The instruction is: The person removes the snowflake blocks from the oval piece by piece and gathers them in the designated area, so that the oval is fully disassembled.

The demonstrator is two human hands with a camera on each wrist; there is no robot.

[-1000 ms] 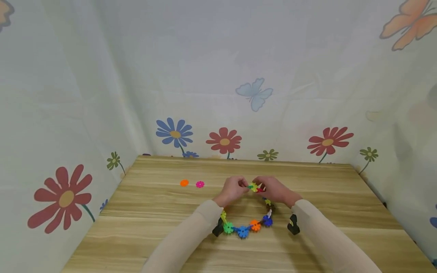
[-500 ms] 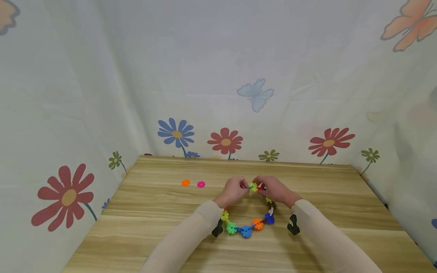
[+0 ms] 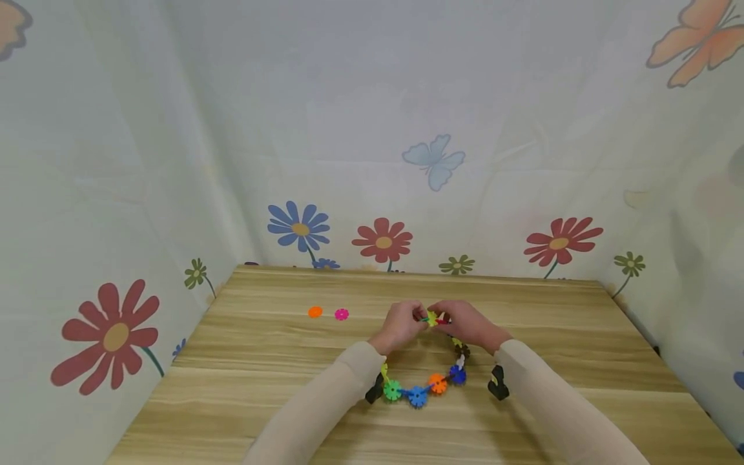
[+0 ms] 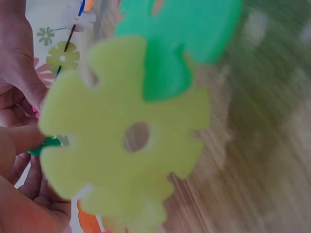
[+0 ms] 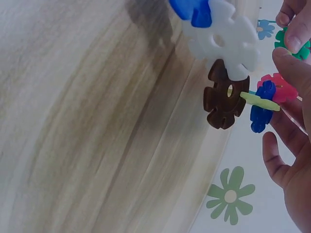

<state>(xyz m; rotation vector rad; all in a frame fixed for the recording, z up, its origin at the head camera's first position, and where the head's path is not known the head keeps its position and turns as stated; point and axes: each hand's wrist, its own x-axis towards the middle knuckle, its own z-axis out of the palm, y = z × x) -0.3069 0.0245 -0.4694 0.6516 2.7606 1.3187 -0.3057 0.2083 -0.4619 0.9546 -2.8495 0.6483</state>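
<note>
- Head view: your left hand (image 3: 401,325) and right hand (image 3: 465,323) meet at the far end of the ring (image 3: 420,381) of snap-together discs, each pinching the yellow disc (image 3: 432,318) where the ends come together. The near arc of the ring lies on the worktop (image 3: 261,361) between your sleeves. Against a second ago the hands sit a shade closer and the arc has barely shifted, so I judge the closing joint is being pressed home, not yet let go.
- Head view, aside: an orange disc (image 3: 315,312) and a pink disc (image 3: 341,314) lie loose on the worktop, well left of your hands.
- Left wrist view: a pale yellow-green disc (image 4: 126,141) fills the frame, a green disc (image 4: 175,39) slotted into its top edge; your fingers (image 4: 19,141) pinch its left rim.
- Right wrist view: a white disc (image 5: 223,41), brown disc (image 5: 224,99) and small blue disc (image 5: 262,111) hang in a chain above the worktop; your fingertips (image 5: 291,68) grip near the red piece.
- No brand, label or writing is readable anywhere.
</note>
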